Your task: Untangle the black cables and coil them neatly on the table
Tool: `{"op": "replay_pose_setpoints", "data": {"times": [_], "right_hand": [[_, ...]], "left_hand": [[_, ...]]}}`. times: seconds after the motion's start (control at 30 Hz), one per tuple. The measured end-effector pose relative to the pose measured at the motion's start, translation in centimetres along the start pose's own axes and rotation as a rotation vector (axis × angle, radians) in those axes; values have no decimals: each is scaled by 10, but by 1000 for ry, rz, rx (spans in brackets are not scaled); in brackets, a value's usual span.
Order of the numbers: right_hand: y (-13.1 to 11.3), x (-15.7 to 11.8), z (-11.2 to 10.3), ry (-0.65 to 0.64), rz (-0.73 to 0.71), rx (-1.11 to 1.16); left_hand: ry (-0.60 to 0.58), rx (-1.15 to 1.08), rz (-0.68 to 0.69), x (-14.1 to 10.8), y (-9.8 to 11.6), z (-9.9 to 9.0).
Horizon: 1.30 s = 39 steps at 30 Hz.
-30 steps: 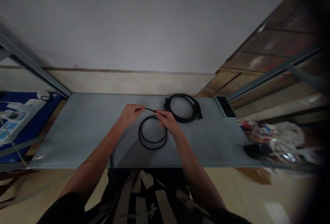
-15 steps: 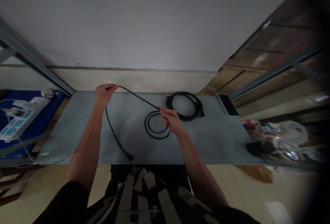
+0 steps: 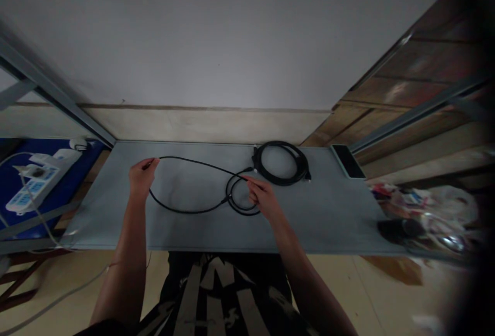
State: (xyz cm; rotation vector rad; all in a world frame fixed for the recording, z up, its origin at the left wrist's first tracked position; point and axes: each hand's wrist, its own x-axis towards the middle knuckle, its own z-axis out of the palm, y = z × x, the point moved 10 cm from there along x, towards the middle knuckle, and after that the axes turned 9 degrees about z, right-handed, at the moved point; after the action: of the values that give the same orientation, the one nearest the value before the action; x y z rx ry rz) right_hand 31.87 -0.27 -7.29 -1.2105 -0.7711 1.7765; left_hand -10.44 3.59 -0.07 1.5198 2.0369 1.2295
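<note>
A thin black cable (image 3: 189, 160) runs between my two hands over the grey table (image 3: 185, 233). My left hand (image 3: 142, 175) pinches it at the left, and from there it curves back to the right along the tabletop. Its plug end (image 3: 225, 200) lies at the edge of a small coil. My right hand (image 3: 262, 195) is closed on the cable at that coil, with loops passing under the fingers. Just beyond my right hand lies a thicker, finished-looking coil of black cable (image 3: 284, 180), with connectors at its sides.
A phone (image 3: 348, 162) lies at the table's far right corner. Near the right edge are a dark cylindrical object (image 3: 400, 229) and plastic bags (image 3: 450, 202). To the left, a white power strip (image 3: 42, 181) rests on a blue surface. A wall (image 3: 216, 124) stands behind the table.
My left hand has come down and slightly left, lowering the cable toward the table. The plug end has swung from the front edge rightward to the small coil. My right hand still grips the cable.
</note>
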Motion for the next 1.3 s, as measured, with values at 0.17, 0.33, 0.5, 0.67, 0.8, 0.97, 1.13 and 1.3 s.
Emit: {"op": "replay_pose_setpoints", "data": {"times": [0.17, 0.33, 0.5, 0.67, 0.8, 0.97, 1.13, 1.3], "right_hand": [[-1, 1, -7, 68, -32, 33], [0, 4, -7, 80, -32, 64], [3, 4, 4, 66, -17, 67], [5, 0, 16, 83, -44, 40], [4, -4, 20, 68, -46, -6], [-1, -5, 21, 1, -31, -42], [-8, -8, 13, -17, -27, 20], [-19, -9, -4, 24, -61, -56]], "left_hand": [[-109, 23, -11, -29, -19, 10], [-286, 145, 179, -46, 4, 35], [-436, 119, 433, -78, 62, 87], [-537, 12, 486, -107, 116, 143], [-586, 28, 549, -114, 156, 165], [-581, -3, 534, -100, 168, 165], [-414, 6, 375, -59, 136, 131], [-269, 26, 279, -27, 107, 89]]}}
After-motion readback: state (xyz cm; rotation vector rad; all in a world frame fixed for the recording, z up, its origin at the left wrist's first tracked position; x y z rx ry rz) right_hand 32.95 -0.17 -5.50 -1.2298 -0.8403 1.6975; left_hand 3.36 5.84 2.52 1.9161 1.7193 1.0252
